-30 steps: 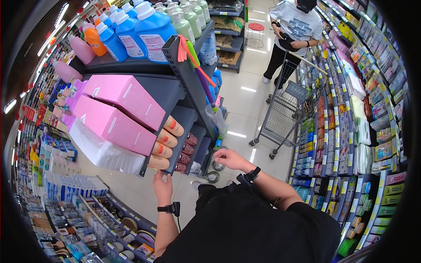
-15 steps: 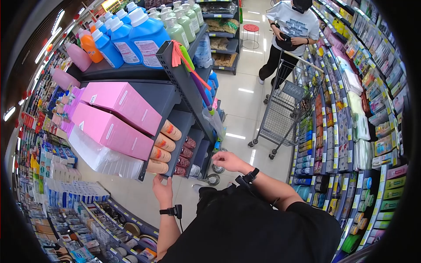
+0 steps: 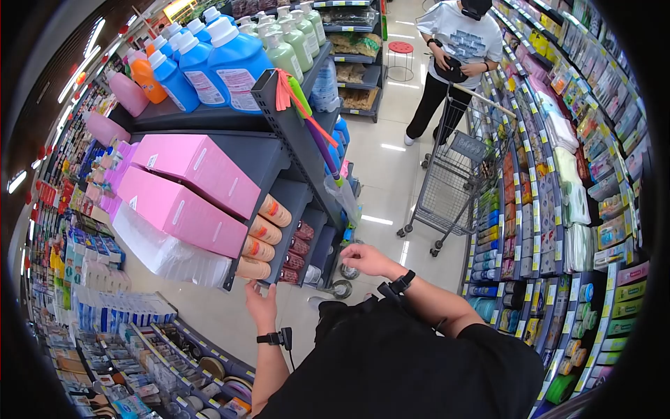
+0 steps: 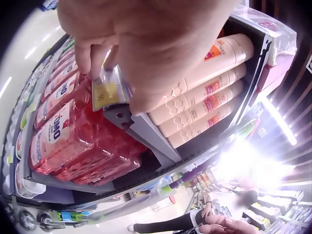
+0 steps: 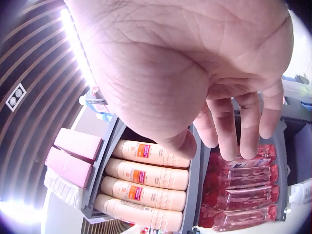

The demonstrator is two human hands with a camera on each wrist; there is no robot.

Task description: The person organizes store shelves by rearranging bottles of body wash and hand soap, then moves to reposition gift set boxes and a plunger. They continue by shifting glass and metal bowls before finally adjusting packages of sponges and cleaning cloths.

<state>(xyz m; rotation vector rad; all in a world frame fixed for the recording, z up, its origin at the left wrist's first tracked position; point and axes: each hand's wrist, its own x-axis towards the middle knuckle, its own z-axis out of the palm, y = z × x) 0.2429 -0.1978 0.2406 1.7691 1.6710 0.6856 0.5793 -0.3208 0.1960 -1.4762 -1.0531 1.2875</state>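
My left hand is at the front corner of the shelf holding the peach bottles. Up close, its thumb and fingertips pinch the opposite edges of a yellow price tag on that shelf edge. Right of the tag lie the peach bottles in a stack; left of and below it are red liquid bottles with a label. My right hand hovers apart from the shelf, fingers loosely bent and holding nothing. In the right wrist view its fingers overlap the red bottles.
Pink boxes jut from the shelf above, with blue jugs on top. A shopping cart stands in the aisle, and a person stands behind it. Packed shelves line the right side.
My left hand stays at the shelf corner, its fingers shifted slightly. My right hand has barely moved. The person behind the cart has shifted their legs a little.
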